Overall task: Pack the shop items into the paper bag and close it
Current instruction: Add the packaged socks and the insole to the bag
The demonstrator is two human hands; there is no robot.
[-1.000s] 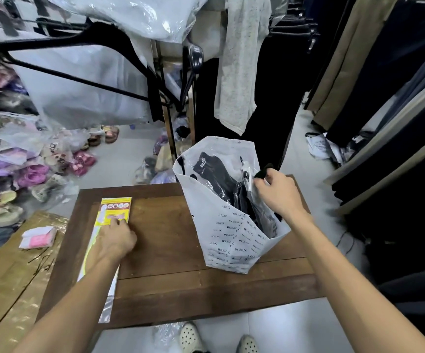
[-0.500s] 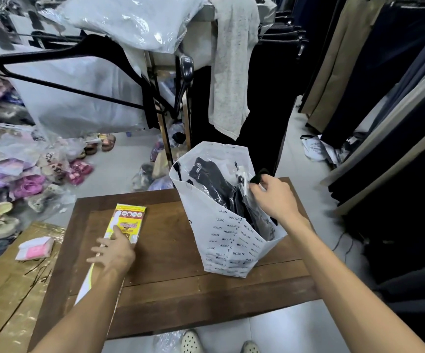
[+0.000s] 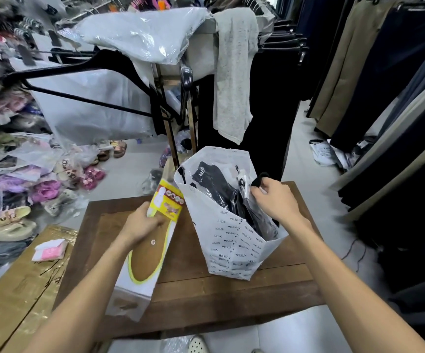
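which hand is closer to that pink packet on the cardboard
Left. The left hand, gripping the insole pack, is right of the pink packet; the right hand is farther, at the paper bag.

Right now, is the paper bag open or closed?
Open: the paper bag stands with its mouth spread, right hand gripping the rim, black clothing showing inside.

Left hand (image 3: 140, 225) grips insole pack (image 3: 152, 240) beside bag (image 3: 234, 248).
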